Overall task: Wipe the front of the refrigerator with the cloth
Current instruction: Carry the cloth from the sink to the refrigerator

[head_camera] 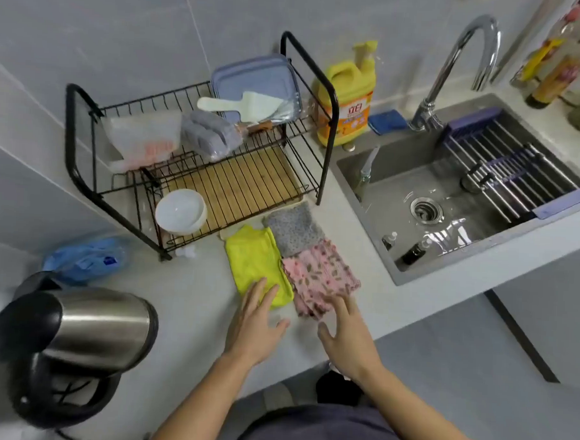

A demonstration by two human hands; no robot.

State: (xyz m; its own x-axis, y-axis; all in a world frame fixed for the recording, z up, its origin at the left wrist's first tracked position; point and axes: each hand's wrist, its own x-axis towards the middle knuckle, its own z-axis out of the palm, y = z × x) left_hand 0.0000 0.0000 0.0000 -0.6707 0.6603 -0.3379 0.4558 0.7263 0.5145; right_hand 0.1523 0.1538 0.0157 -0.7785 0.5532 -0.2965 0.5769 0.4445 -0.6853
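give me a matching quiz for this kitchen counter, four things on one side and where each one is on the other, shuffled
Things:
1. yellow cloth
2. white bowl
3. blue sponge
4. kettle

Places:
a. on the lower shelf of the dish rack
b. flat on the counter, its near end under the left hand fingers
c. at the near left of the counter, left of both hands
d. beside the base of the faucet, behind the sink

Pairs: 1-b, 2-a, 3-d, 4-c
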